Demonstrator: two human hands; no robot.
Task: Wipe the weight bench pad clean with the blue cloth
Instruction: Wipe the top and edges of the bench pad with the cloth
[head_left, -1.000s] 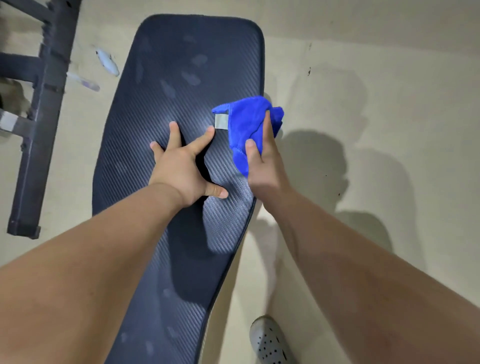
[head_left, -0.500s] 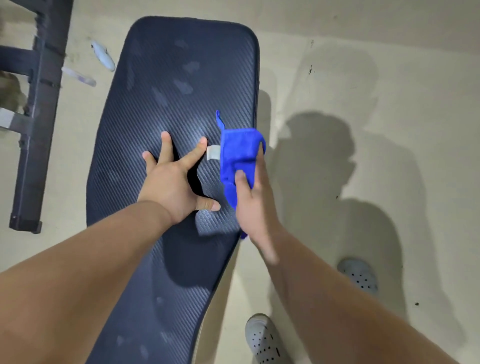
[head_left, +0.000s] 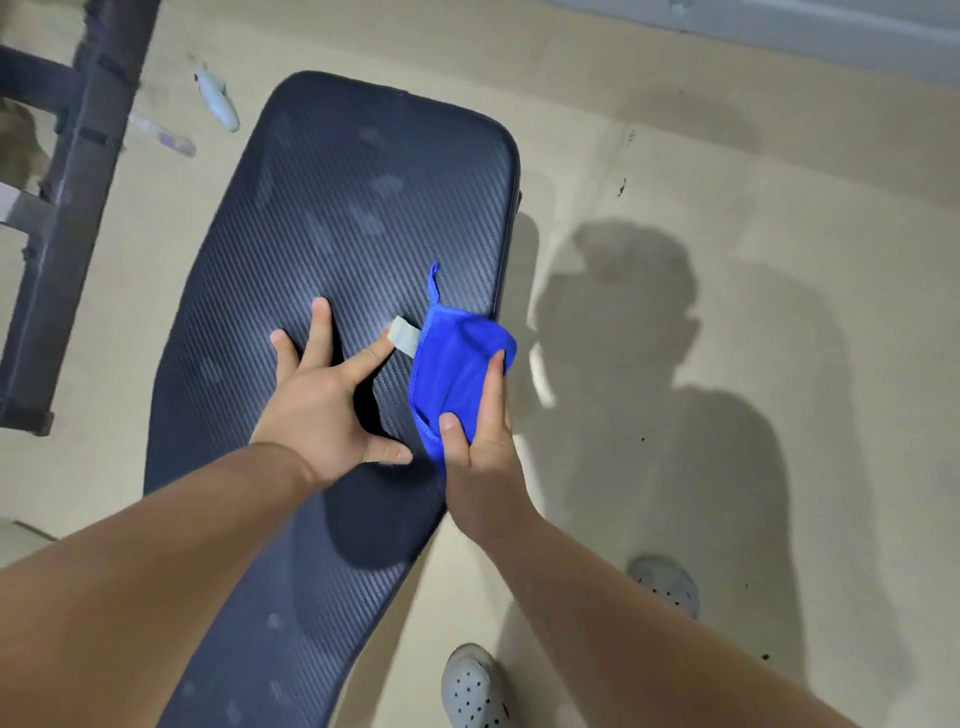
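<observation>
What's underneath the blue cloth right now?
The blue cloth lies on the bench pad at its right edge, pressed by the right hand. The patch of pad beneath is covered, so any marks there can't be seen.

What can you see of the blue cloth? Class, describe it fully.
The blue cloth is bright blue, soft-looking fabric, folded into a wad. A thin loop sticks up from its top corner and a pale grey tag juts from its left edge. It lies at the right edge of the bench pad, pressed under the thumb and a straight finger of the right hand.
</observation>
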